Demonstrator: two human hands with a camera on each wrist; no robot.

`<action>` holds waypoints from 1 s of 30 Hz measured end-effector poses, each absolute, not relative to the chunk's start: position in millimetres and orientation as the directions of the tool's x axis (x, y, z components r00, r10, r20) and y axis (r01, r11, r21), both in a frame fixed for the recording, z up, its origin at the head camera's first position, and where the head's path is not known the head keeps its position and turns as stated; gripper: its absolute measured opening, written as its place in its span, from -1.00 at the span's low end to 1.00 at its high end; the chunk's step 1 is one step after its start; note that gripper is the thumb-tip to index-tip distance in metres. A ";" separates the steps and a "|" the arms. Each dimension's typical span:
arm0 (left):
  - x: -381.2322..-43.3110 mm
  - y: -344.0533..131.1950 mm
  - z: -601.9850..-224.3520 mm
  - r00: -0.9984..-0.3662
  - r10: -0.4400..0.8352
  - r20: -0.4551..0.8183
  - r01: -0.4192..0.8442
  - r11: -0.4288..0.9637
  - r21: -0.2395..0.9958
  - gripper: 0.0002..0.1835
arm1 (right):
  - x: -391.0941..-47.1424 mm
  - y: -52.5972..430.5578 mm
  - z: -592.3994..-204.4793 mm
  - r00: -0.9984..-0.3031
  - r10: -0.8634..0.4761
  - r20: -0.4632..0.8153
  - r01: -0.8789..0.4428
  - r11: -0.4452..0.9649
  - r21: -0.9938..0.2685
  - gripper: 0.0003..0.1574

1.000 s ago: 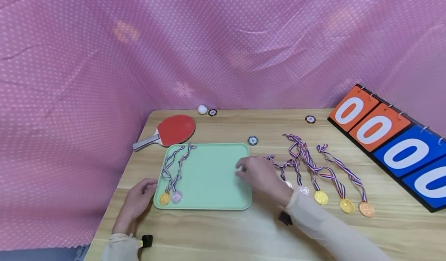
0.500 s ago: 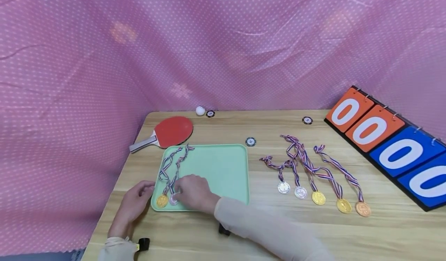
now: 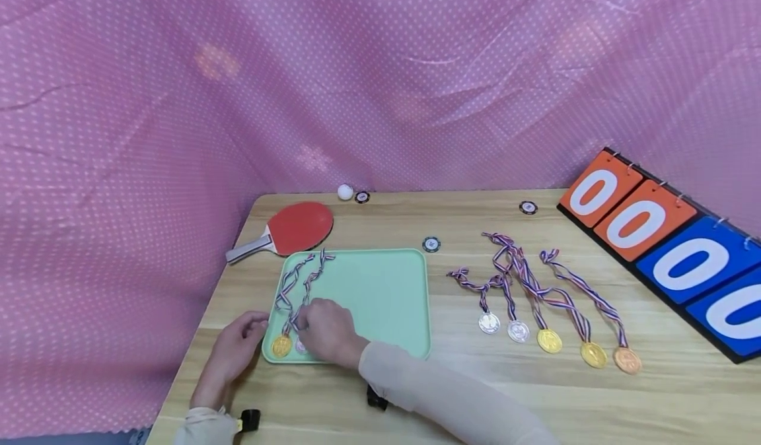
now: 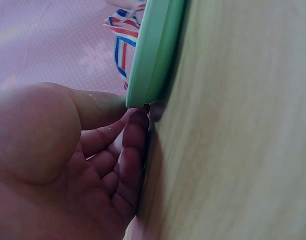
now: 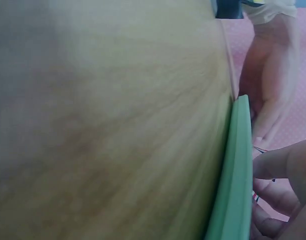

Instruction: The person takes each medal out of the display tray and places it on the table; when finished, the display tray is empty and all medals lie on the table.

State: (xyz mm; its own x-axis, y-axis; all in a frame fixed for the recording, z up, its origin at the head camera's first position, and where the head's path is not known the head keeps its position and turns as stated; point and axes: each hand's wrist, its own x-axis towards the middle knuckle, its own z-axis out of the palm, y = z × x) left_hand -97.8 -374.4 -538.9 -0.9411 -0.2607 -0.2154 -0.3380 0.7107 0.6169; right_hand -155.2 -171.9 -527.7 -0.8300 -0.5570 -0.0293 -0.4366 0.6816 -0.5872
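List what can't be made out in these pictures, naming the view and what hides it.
Head view: part of the silver medal on the tray, behind the right hand.
Head view: the scoreboard, its right end cut off by the edge.
Head view: print on the chips, too small to read.
Left wrist view: ribbon, partly behind the tray's rim.
Right wrist view: part of the right hand, beyond the right edge.

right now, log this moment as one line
left hand: touches green tray; right hand: at silver medal in tray, grip unclear; gold medal: in tray; five medals: on table
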 end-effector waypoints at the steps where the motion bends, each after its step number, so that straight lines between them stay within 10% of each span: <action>1: -97.6 -374.4 -539.2 -0.941 -0.262 -0.212 -0.337 0.712 0.616 -0.62 | -155.1 -170.5 -527.3 -0.825 -0.565 -0.023 -0.440 0.666 -0.603 -0.92; 14: -97.3 -375.4 -540.8 -0.935 -0.267 -0.232 -0.354 0.710 0.608 -0.59 | -155.3 -139.1 -514.3 -0.779 -0.623 -0.070 -0.215 0.371 -0.903 -0.93; 30: -99.7 -374.4 -541.1 -0.936 -0.262 -0.236 -0.352 0.722 0.595 -0.59 | -179.7 -56.2 -470.5 -0.801 -0.557 -0.221 0.033 0.328 -0.944 -0.89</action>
State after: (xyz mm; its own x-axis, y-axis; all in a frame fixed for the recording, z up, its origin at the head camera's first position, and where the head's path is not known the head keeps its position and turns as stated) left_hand -99.7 -374.4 -541.1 -0.9358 -0.2617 -0.2363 -0.3522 0.7224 0.5951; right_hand -179.7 -56.2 -470.5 -0.8006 -0.5570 -0.2209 0.0326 0.3275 -0.9443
